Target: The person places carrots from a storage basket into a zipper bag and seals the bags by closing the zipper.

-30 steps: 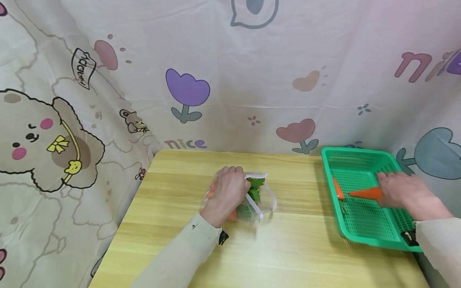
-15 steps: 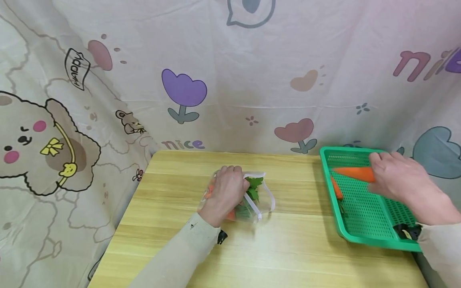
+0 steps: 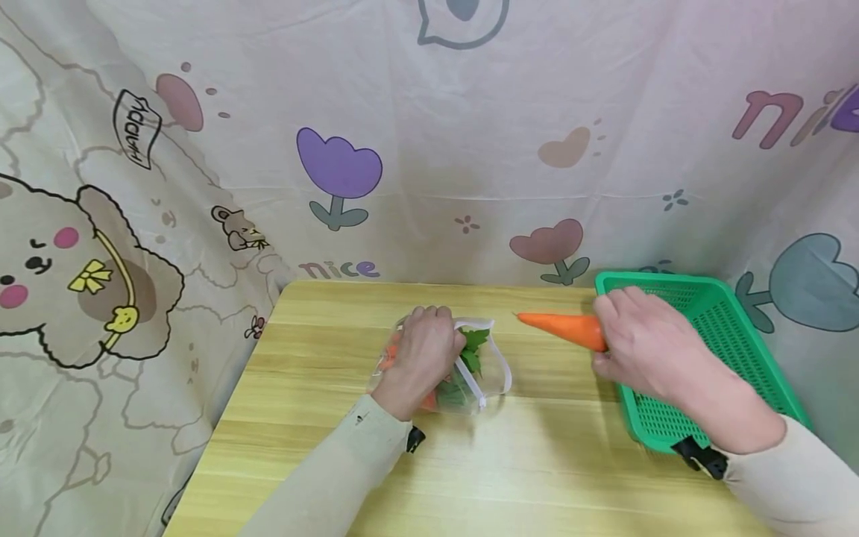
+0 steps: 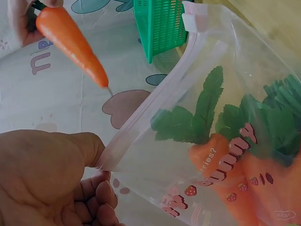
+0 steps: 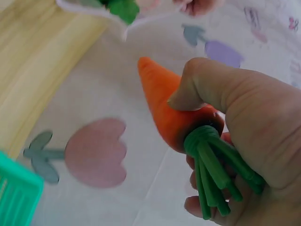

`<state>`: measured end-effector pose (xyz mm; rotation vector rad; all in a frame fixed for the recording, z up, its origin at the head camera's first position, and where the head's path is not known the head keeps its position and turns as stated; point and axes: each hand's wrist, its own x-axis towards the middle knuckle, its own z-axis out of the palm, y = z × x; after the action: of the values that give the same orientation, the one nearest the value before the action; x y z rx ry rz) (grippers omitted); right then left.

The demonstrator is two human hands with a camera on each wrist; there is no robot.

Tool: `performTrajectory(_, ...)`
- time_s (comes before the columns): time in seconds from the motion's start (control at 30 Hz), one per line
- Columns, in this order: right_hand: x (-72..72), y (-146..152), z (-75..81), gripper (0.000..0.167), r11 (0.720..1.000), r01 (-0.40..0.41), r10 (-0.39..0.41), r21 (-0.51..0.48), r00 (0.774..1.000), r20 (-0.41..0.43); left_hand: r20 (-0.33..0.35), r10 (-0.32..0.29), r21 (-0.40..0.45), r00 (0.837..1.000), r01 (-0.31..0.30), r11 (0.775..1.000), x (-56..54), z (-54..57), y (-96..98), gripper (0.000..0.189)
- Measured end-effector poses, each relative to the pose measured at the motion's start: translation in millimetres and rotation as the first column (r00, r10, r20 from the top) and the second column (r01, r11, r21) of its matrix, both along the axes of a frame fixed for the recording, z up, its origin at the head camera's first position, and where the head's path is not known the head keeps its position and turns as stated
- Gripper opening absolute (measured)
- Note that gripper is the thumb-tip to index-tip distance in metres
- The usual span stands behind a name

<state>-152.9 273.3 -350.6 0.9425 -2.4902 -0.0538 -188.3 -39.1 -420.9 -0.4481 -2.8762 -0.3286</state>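
At the table's middle my left hand [image 3: 421, 356] pinches the zip edge of a clear bag [image 4: 136, 197] between thumb and fingers. Inside the bag, carrots [image 4: 251, 209] with green leafy tops [image 4: 176, 125] show through the printed film. My right hand [image 3: 647, 343] grips another orange carrot [image 3: 562, 328] near its thick end, thumb on top. Its pointed tip faces the bag, with a space between them. Green stalks [image 5: 214, 169] of that carrot lie against my palm in the right wrist view. My right hand covers part of the green basket [image 3: 745, 350].
The basket stands at the right side of the wooden table [image 3: 302, 455]. Behind and left of the table hangs a printed curtain [image 3: 429, 149]. A black strap [image 3: 701, 456] sits at my right wrist.
My right hand has lifted the carrot out of the basket and carried it left toward the bag. My left hand has stayed at the bag. The head view has shifted slightly.
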Motion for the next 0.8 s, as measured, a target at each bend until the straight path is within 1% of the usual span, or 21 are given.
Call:
performTrajectory(0.13, 3.0, -20.5, -4.8, 0.045, 0.999, -0.032, 0.033, 0.007, 0.999, -0.011, -0.001, 0.001, -0.001, 1.0, -0.001, 1.0, -0.5, 0.9, 0.4, 0.016)
performTrajectory(0.23, 4.0, -34.0, -10.2, 0.043, 0.999, -0.046, 0.046, 0.019, 0.999, -0.002, -0.001, 0.0, -0.002, 1.0, 0.0, 1.0, -0.5, 1.5, 0.4, 0.017)
performTrajectory(0.37, 2.3, -53.5, -18.7, 0.039, 0.998, -0.044, 0.044, 0.043, 0.999, 0.017, 0.0, -0.008, -0.004, 1.0, 0.008, 1.0, 0.4, 2.1, 0.5, 0.02)
performTrajectory(0.43, -0.4, -63.8, -24.0, 0.037, 0.998, -0.037, 0.037, 0.059, 0.999, 0.012, 0.001, -0.014, -0.005, 1.0, 0.014, 1.0, 0.9, 2.2, 0.8, 0.021)
performTrajectory(0.53, -6.6, -77.9, -34.6, 0.034, 0.998, -0.023, 0.024, 0.058, 0.999, -0.023, 0.006, -0.025, -0.008, 1.0, 0.025, 1.0, 1.6, 2.2, 1.7, 0.022)
performTrajectory(0.67, -14.8, -94.6, -54.2, 0.031, 1.0, 0.002, -0.001, 0.011, 0.996, -0.09, 0.02, -0.019, -0.025, 1.0, 0.019, 1.0, 2.2, 2.0, 3.1, 0.02)
performTrajectory(0.8, -20.6, -111.6, -75.6, 0.027, 0.999, 0.006, -0.01, -0.038, 0.993, -0.12, 0.015, -0.007, -0.055, 1.0, 0.008, 0.998, 2.9, 2.1, 3.9, 0.021)
